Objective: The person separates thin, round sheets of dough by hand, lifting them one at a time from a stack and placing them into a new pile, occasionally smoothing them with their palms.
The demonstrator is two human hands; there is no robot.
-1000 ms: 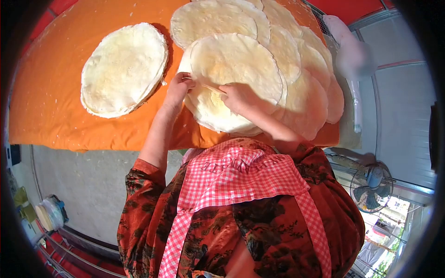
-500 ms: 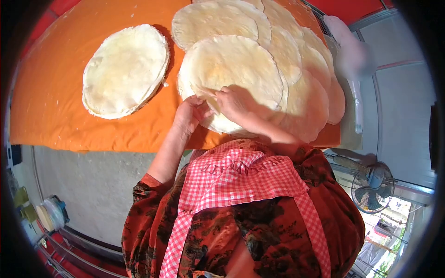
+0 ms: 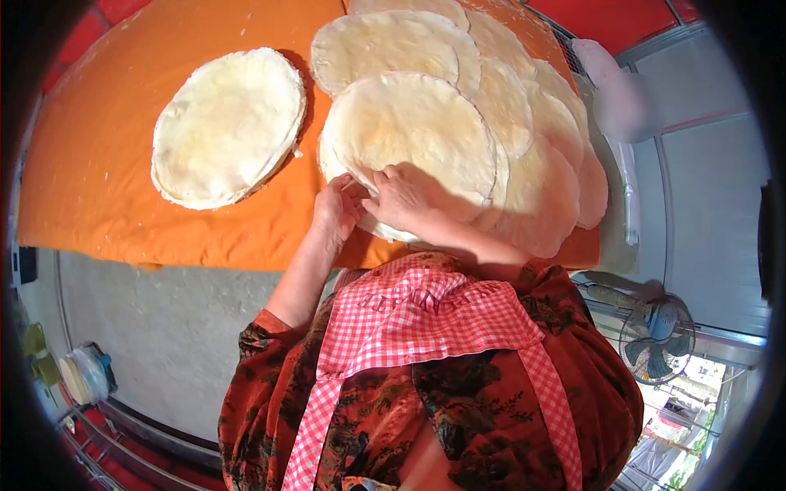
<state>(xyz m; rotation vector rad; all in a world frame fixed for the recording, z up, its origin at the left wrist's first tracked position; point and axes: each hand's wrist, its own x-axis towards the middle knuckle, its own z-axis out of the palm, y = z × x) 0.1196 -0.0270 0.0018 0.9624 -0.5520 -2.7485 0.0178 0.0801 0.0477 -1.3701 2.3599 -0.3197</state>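
Note:
Several thin, round, pale flatbreads lie overlapping on an orange cloth. On the nearest flatbread [image 3: 417, 123], my left hand [image 3: 337, 209] grips the near-left rim with bent fingers. My right hand [image 3: 399, 199] lies close beside it, its fingers curled at the same edge, thumb side toward the left hand. The fingertips partly hide the rim between them, and another sheet's edge shows underneath. To the left, a separate round stack of flatbreads [image 3: 229, 127] sits apart from both hands.
The orange cloth [image 3: 90, 164] covers the table up to its near edge, just in front of my checked apron [image 3: 426, 319]. More flatbreads [image 3: 544, 196] spread to the right and back. A fan [image 3: 657, 337] stands at lower right.
My right hand has moved slightly down and left, closer to the left hand. The flap of flatbread raised between the hands now lies lower. The view has shifted slightly.

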